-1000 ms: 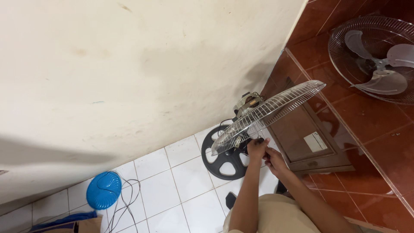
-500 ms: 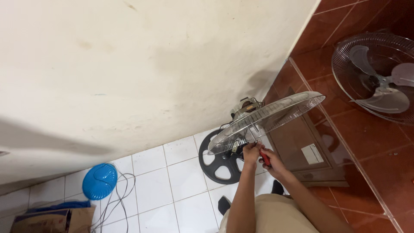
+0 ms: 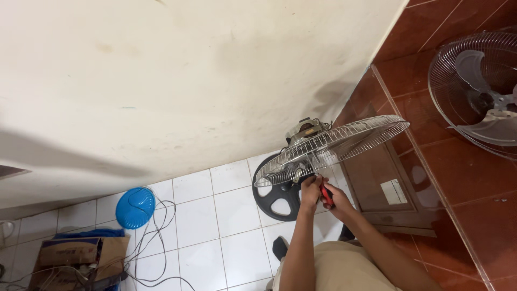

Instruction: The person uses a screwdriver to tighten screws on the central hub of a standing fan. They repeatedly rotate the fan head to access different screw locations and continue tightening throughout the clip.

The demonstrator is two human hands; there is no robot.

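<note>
A standing fan's wire rear grille (image 3: 336,146) lies tilted nearly flat, with the bare motor (image 3: 305,129) exposed behind it. My left hand (image 3: 311,188) reaches up to the grille's centre and touches the hub. Beside it, my right hand (image 3: 335,198) grips a red-handled tool (image 3: 326,195) pointed at the same spot. The fan's round black base (image 3: 279,200) rests on the white tiles below.
A cream wall fills the upper left. A second fan with grille and blades (image 3: 479,91) sits at the far right on red-brown tiles. A wooden panel (image 3: 388,188) lies near the fan. A blue round cover (image 3: 135,207), loose cables (image 3: 153,242) and a cardboard box (image 3: 75,256) lie bottom left.
The view has shifted, so the fan and my hands sit lower and slightly right in frame. Both hands stay at the grille's hub with the red tool.
</note>
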